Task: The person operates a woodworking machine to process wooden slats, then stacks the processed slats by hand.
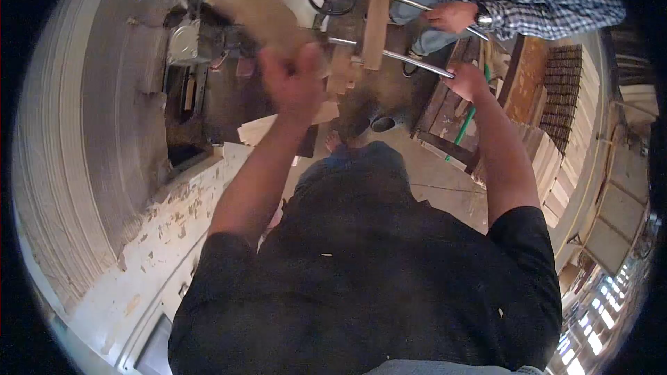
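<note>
My left hand (295, 80), smeared by motion, is at a blurred light wooden board (253, 0) that extends up and left from its fingers. My right hand (469, 81) is closed around the end of the nearer metal rod (410, 60). A second metal rod (410, 1) runs roughly parallel beyond it. One upright wooden block (376, 24) lies across both rods. Another person's hand (453, 17), wearing a wristwatch, rests on the farther rod.
Wooden pieces (260, 129) lie below my left forearm. A stack of long boards (69, 97) fills the left side. At the right are a green rod (464, 126), dark wire-like racks (561, 87) and more wood. The co-worker's checked sleeve (549, 0) reaches in from the upper right.
</note>
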Motion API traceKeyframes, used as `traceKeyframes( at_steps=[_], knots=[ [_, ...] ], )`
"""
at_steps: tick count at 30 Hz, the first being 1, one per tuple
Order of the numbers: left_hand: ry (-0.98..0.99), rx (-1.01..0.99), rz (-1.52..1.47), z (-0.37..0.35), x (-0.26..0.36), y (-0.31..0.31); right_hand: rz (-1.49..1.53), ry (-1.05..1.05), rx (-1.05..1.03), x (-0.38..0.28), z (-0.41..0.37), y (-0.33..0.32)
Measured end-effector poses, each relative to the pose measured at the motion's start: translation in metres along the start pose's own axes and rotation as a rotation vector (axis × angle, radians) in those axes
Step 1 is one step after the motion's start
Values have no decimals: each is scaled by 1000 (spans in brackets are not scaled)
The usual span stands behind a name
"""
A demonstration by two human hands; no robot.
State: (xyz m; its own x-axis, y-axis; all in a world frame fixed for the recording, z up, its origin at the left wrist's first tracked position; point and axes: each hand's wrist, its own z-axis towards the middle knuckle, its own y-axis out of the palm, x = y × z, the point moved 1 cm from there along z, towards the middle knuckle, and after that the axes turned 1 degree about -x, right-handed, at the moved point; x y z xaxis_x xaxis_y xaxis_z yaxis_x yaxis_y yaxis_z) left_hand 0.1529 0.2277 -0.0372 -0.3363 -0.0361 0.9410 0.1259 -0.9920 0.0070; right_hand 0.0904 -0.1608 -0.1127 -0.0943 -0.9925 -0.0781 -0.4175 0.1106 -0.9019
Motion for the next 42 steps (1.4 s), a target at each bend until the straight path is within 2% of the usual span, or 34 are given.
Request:
traceKeyframes(
  at_steps=[1, 3, 4, 5, 6, 7, 9, 10, 11, 13, 15, 16, 18, 19, 22, 24, 25, 27, 30, 33, 37, 39, 40, 42],
  knots=[
    [-58, 182, -127, -4, 2, -23, 30, -3, -19, -2, -2, -3],
    [-365, 347, -248, -5, 23, -72, 77, 12, -18, 0, -1, 0],
    [-363, 359, -242, -5, 17, -95, 57, 38, -44, 0, 2, 2],
    [-501, 417, -188, -10, 3, -118, 38, 66, -67, 2, 3, 3],
    [-637, 471, -136, -16, -11, -137, 77, -33, 3, 6, 3, 6],
    [-635, 476, -134, -20, -23, -149, 77, -39, 3, 8, 5, 10],
    [-913, 445, -255, -28, -50, -165, 62, 29, -19, 12, 8, 15],
    [-1015, 420, -177, -25, -63, -170, 61, 29, -16, 11, 8, 12],
    [-1015, 420, -177, -19, -77, -168, 56, 27, -35, 8, 6, 6],
    [-857, 365, -262, 0, -104, -160, 51, 24, -57, 3, 2, 3],
    [-735, 510, -240, 22, -116, -135, 20, 27, -9, 1, 1, 3],
    [-734, 513, -239, 27, -118, -120, 20, 23, -9, 1, 1, 3],
    [-675, 697, -171, 37, -121, -96, 3, 79, -25, 3, 2, 5],
    [-672, 692, -170, 43, -132, -96, 8, 81, -23, 3, 2, 5],
    [-657, 566, -99, 51, -153, -91, 46, 34, 16, 1, -3, 2],
    [-861, 563, -72, 57, -136, -79, 3, 77, -58, -2, -1, -1],
    [-864, 551, -63, 55, -128, -74, 13, 86, -63, 2, 0, 4],
    [-737, 464, 73, 52, -113, -66, 78, 34, 41, 9, 2, 13],
    [-647, 413, 91, 46, -128, -64, 66, 39, -9, 2, -1, 3],
    [-727, 358, 132, 46, -122, -62, 60, 60, -36, 1, 0, 3],
    [-640, 357, 224, 41, -127, -66, 69, 13, -2, 3, -1, 2],
    [-722, 181, 310, 41, -119, -68, 73, -5, 10, 8, 0, 7],
    [-718, 180, 308, 41, -126, -69, 73, -4, 14, 4, -1, 3],
    [-778, 158, 484, 41, -145, -76, 50, 55, -40, -8, -7, -10]
  ],
)
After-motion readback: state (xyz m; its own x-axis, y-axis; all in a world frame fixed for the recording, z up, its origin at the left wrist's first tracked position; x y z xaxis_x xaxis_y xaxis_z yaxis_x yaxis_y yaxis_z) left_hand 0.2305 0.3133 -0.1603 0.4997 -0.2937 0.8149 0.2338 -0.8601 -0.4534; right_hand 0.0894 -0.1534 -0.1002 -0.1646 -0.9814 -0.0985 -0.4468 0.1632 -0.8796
